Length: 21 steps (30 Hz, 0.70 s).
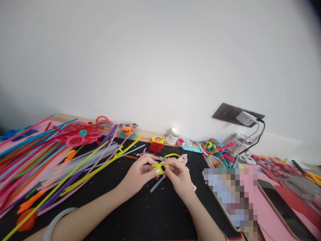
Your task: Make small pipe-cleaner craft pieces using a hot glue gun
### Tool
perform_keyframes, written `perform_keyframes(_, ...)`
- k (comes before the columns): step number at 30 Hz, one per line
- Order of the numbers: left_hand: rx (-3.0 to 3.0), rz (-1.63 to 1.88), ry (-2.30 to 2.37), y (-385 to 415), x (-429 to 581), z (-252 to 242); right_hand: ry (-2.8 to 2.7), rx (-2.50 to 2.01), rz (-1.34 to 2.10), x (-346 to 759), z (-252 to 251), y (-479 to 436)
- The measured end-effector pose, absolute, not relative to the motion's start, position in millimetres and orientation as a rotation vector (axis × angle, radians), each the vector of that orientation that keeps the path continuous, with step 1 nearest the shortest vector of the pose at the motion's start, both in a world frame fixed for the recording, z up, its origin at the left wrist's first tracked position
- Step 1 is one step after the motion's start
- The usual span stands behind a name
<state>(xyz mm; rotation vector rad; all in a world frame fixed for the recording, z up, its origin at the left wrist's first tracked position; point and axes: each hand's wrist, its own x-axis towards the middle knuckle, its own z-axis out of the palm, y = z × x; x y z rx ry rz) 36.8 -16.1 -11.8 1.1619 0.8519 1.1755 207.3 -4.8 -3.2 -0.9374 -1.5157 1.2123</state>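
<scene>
Over the black mat, my two hands meet at a small bundle of yellow pipe cleaner. My left hand pinches its left side between thumb and fingers. From the right, my right hand pinches the same bundle, a dark-painted thumbnail lying on it. The exact shape of the bundle is partly hidden by the fingers. Just behind the hands lie a tool with metal jaws, partly covered, and a curved yellow pipe cleaner. A short pale blue strip rests below the hands.
Many coloured pipe cleaners spread over the left side. Along the wall stand an orange-and-blue craft piece, a red-and-yellow one and a paper cup. A lit phone, a dark phone and charger cables are at right.
</scene>
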Motion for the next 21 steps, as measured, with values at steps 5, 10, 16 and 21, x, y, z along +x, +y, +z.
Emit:
perform_keyframes(5, 1.180, 1.213, 0.866, -15.2, 36.3, -12.7, -1.525, -0.909, 1.161, 206.0, -3.2, -6.9)
perform_keyframes(10, 1.247, 1.209, 0.922, -16.9, 35.0, -8.9, -1.510, -0.917, 1.155, 204.4, -2.7, -8.0)
perform_keyframes(16, 1.210, 1.229, 0.863, -16.5, 35.1, -12.2, -1.529, -0.914, 1.137, 204.6, -2.0, -7.9)
perform_keyframes(21, 1.257, 1.266, 0.875, -16.4, 35.0, -12.1, -1.526, -0.884, 1.103, 203.7, -1.6, -8.5)
